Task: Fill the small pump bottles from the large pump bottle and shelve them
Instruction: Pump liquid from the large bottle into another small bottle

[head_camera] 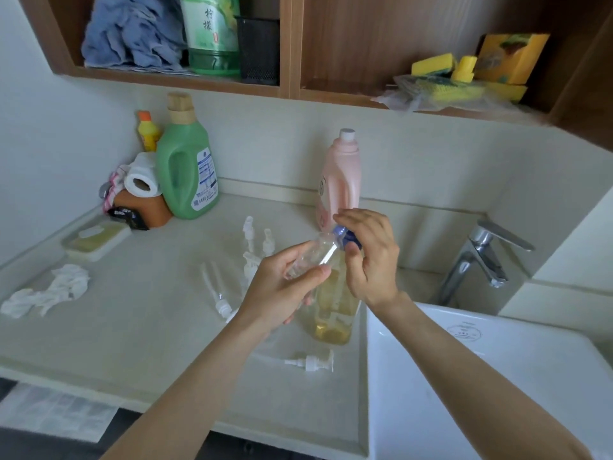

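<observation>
Both hands are working over the counter (139,320): the left hand (282,293) is curling round a tilted small clear bottle (310,257), the right hand (371,257) pinching its blue cap (345,234). Just behind is standing the large amber bottle (333,310); loose white pumps (308,361) are lying nearby.

A pale stone counter (139,330) runs along a light tiled wall (414,161). Above the counter hangs an open wooden shelf unit (290,44). At its right end sits a white basin (497,376), a chrome tap (481,257) behind it. Soft daylight.
</observation>
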